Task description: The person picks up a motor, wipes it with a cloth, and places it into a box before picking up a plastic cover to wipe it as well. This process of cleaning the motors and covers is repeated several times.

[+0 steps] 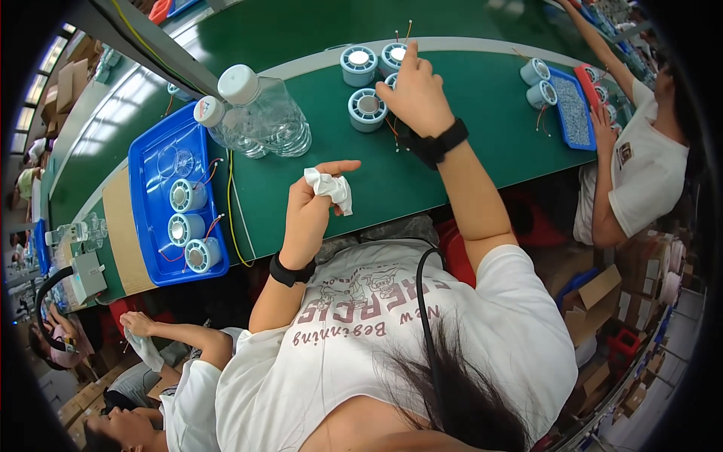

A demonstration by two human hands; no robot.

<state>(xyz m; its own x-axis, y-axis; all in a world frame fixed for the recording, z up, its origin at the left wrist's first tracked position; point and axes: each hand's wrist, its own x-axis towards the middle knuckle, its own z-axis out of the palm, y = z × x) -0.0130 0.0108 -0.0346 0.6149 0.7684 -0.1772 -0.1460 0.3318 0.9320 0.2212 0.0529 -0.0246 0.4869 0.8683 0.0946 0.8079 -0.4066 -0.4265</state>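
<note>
My left hand [307,211] is closed around a crumpled white tissue or cloth [328,188], its index finger sticking out to the right. My right hand [423,94] reaches over a cluster of light-blue round motor-like parts with wire leads. Its index finger is stretched out beside the far right part [393,56] and the thumb is spread; I see nothing held in it. Left of these fingers stand another part [359,66] and a nearer one [367,110]. One more part is mostly hidden under the hand.
Two clear plastic bottles [282,120] with white caps stand on the green bench left of centre. A blue tray [143,173] holds three similar parts. At right, a co-worker's hand [602,128] is by a blue tray of small pieces [570,109]. Another person sits at lower left.
</note>
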